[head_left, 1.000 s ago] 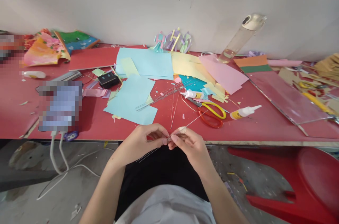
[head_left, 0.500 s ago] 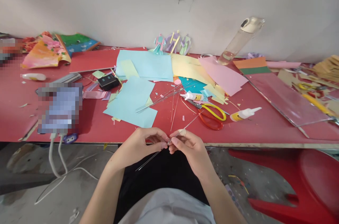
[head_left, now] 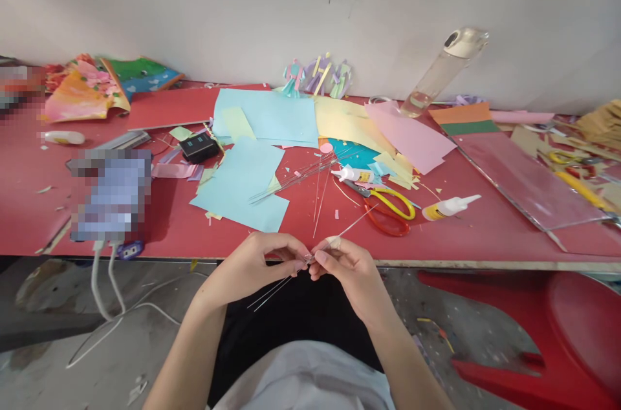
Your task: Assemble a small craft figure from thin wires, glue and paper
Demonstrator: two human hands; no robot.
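My left hand [head_left: 276, 261] and my right hand [head_left: 343, 266] meet just in front of the table edge, over my lap. Both pinch thin metal wires [head_left: 272, 294] between thumb and fingers. Two wire ends stick out down to the left, and one end slants up to the right past the right hand. Where the wires come together, the fingertips partly cover them. More loose wires [head_left: 301, 176] lie beyond my hands, across a light blue paper sheet [head_left: 242, 183]. Scissors [head_left: 388, 206] with one yellow and one red handle rest to the right, beside a small white glue bottle [head_left: 356, 174].
A second glue bottle [head_left: 449, 208] lies at the right. A leaning clear water bottle [head_left: 441, 74] and small paper dolls [head_left: 317, 77] stand by the wall. A phone [head_left: 114, 193] with white cables is at the left, a red stool [head_left: 572, 332] below right.
My hands stay pinched on the wires in almost the same place. The wire ends at the lower left look slightly further apart. The view has shifted a little.
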